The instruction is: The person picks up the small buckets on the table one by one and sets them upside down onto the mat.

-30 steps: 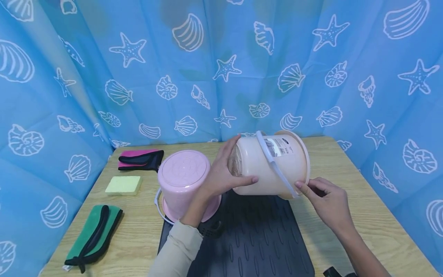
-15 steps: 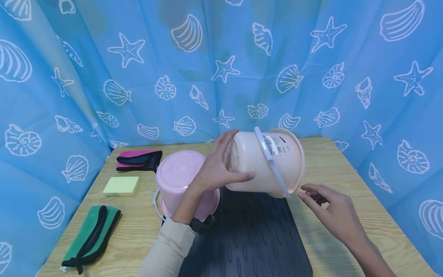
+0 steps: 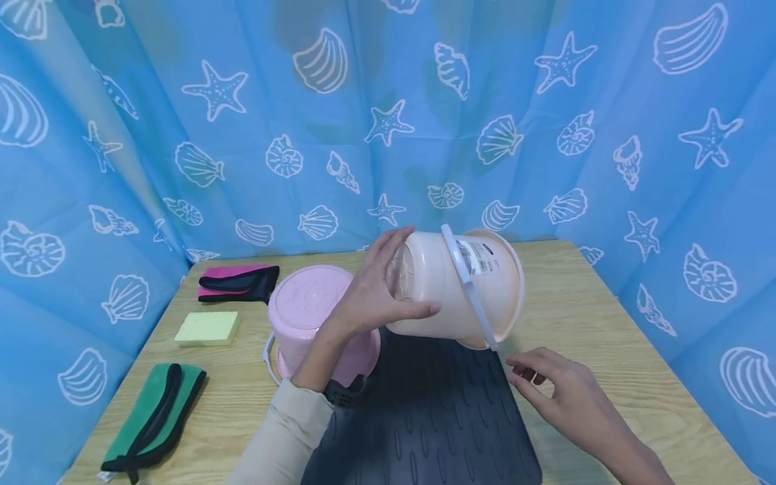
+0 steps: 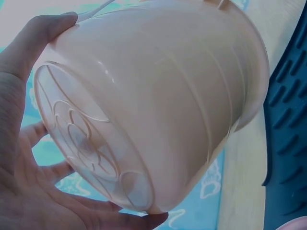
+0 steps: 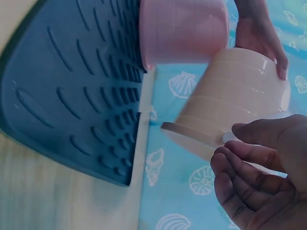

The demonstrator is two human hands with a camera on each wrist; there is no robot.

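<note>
A cream plastic bucket (image 3: pixel 433 273) is held on its side over the table, its rim facing right and slightly down. My left hand (image 3: pixel 371 296) grips it round the base end, thumb along the near wall, fingers spread over the far side. The moulded bottom of the bucket (image 4: pixel 86 136) shows in the left wrist view. Its pale handle (image 3: pixel 469 286) hangs across the body beside a paper label. Just off the rim, my right hand (image 3: pixel 560 391) is held with loosely bent fingers and nothing in them. A pink bucket (image 3: pixel 312 296) stands upside down beside my left forearm.
A dark ribbed mat (image 3: pixel 424 417) lies on the wooden table (image 3: pixel 606 323) below the bucket. Along the left are a pink-and-black folded cloth item (image 3: pixel 239 283), a yellow sponge (image 3: pixel 207 328) and a green-and-black one (image 3: pixel 154 417). A blue shell-patterned curtain (image 3: pixel 388 162) surrounds the table.
My right hand has let go of the cream bucket's rim and drawn away, down toward me. The bucket, still in my left hand, has tipped a little, rim downward.
</note>
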